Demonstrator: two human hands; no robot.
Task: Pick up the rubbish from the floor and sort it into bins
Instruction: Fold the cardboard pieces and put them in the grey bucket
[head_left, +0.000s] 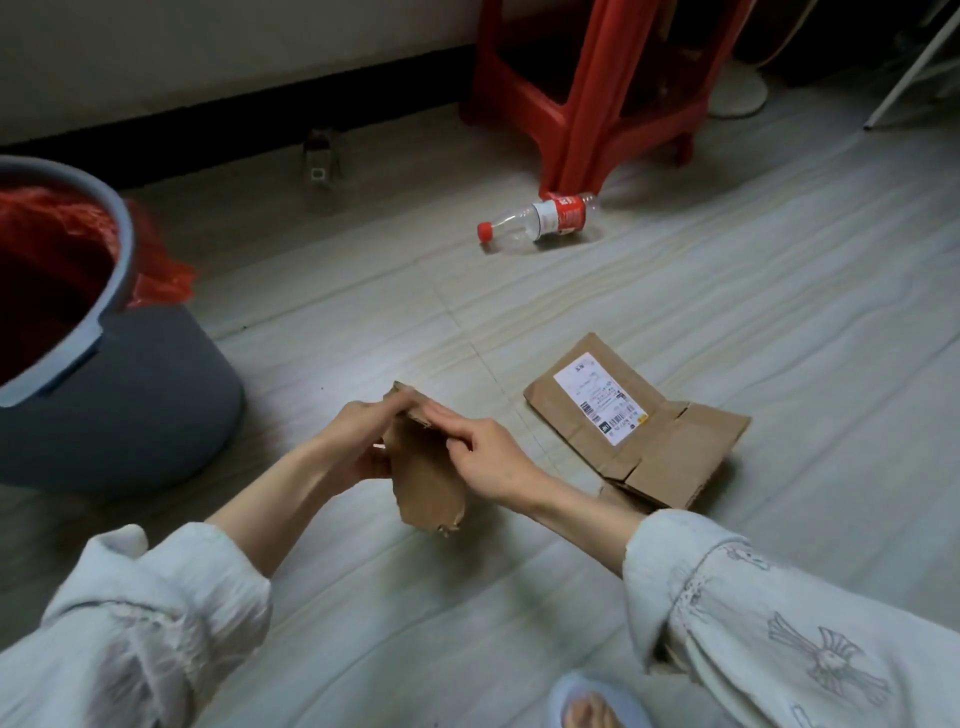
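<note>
Gripping a torn cardboard piece (423, 467) above the floor, the left hand (358, 441) and right hand (488, 457) each pinch its upper edge. A flattened cardboard box (670, 447) (shipping label up) lies just right; a plastic bottle (540, 221) lies beyond; the grey bin (130, 384) stands left.

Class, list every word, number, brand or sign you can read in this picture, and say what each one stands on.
None can be read with certainty.
Shipping label on the flattened cardboard box: printed lines, barcodes and a yellow patch, too small to read.
Red and white label on the plastic bottle: print blurred, brand not legible.
Torn cardboard piece held in both hands: no print visible.
Grey bin: no text visible.
</note>
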